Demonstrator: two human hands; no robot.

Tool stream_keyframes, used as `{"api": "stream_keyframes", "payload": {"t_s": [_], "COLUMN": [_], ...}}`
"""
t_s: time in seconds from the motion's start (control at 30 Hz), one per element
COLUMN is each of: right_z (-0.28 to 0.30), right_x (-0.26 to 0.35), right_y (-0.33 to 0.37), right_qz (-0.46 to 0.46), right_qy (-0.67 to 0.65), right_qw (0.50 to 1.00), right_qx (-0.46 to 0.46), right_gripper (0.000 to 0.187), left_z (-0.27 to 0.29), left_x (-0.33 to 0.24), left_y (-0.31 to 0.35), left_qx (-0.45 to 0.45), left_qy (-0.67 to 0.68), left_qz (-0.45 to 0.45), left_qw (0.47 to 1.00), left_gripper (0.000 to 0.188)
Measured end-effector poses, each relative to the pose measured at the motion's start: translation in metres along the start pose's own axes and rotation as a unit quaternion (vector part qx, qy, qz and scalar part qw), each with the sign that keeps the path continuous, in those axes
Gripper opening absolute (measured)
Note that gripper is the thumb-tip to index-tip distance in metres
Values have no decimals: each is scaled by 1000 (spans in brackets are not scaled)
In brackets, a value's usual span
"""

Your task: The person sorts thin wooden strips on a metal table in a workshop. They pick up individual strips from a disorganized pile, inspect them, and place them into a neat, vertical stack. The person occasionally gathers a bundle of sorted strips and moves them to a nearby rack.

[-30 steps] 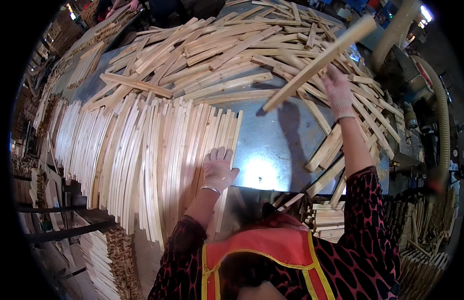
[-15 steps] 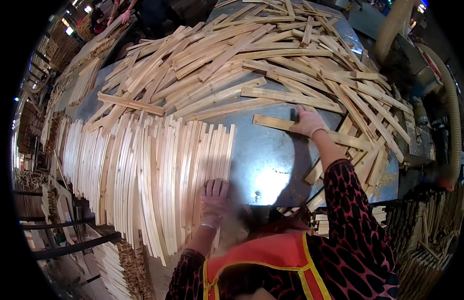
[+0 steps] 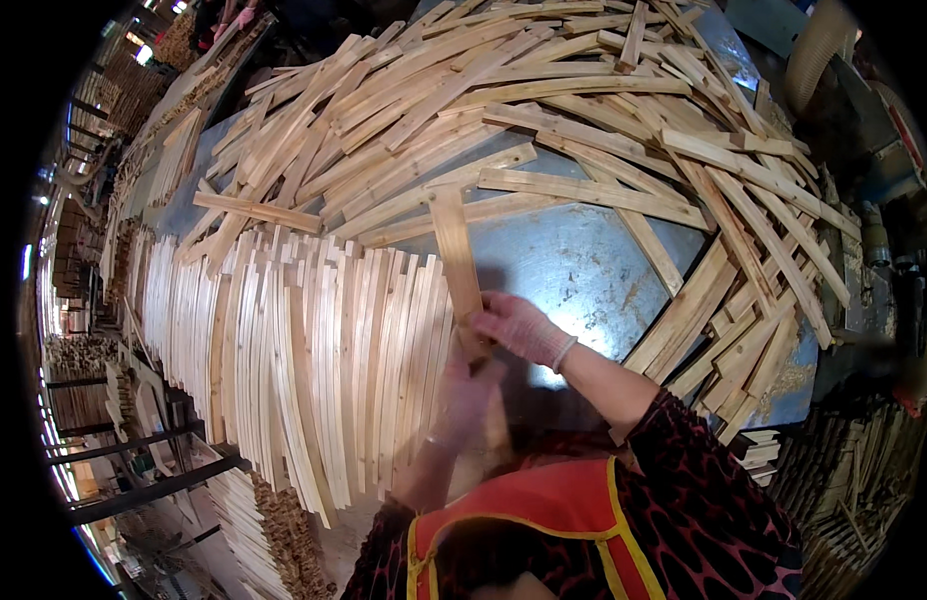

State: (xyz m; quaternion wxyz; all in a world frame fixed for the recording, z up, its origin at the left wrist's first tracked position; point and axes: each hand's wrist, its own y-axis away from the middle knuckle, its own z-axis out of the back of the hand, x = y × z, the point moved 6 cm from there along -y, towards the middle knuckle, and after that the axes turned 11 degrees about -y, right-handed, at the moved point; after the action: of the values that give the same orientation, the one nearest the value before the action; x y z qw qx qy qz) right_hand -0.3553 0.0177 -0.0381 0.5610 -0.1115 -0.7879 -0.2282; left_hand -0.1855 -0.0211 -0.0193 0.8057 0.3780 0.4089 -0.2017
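A pale wooden slat (image 3: 454, 250) lies lengthwise at the right end of a neat row of slats (image 3: 304, 350) on the grey metal table (image 3: 584, 270). My right hand (image 3: 519, 325) in a light glove is shut on the slat's near end. My left hand (image 3: 469, 390), blurred, presses against the same end from below, beside the row's last slats. Both forearms come in from the lower edge, the right in a dark patterned sleeve.
A big loose heap of slats (image 3: 544, 110) covers the far and right parts of the table. Stacked wood stands at the left (image 3: 84, 360) and lower right (image 3: 844, 480). A pale duct hose (image 3: 819, 45) runs at top right. Another person's hand shows far top left.
My right hand brought a slat from high over the heap down to the right end of the row. My left hand shifted from lying flat on the row to the slat's near end.
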Motion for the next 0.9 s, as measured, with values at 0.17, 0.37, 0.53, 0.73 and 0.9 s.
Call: {"api": "stream_keyframes", "payload": {"t_s": [0.17, 0.37, 0.53, 0.73, 0.9], "right_z": [114, 230, 142, 21, -73], "right_x": [92, 96, 149, 28, -121], "right_y": [-50, -63, -15, 62, 84], "right_qz": [98, -36, 126, -8, -140], "right_qy": [505, 721, 468, 180, 340], "right_qw": [839, 679, 863, 963, 929], "right_qx": [-178, -132, -144, -200, -46], "right_gripper": [51, 46, 62, 75, 53], "left_z": [32, 37, 45, 63, 67], "left_x": [16, 53, 71, 74, 65], "left_y": [8, 34, 23, 30, 29], "left_qx": [-63, -103, -120, -78, -45], "left_qy": [-296, -621, -618, -586, -550], "left_qz": [-25, -180, -204, -230, -264], "left_qw": [953, 756, 750, 773, 791], "left_gripper": [44, 71, 75, 73, 70]}}
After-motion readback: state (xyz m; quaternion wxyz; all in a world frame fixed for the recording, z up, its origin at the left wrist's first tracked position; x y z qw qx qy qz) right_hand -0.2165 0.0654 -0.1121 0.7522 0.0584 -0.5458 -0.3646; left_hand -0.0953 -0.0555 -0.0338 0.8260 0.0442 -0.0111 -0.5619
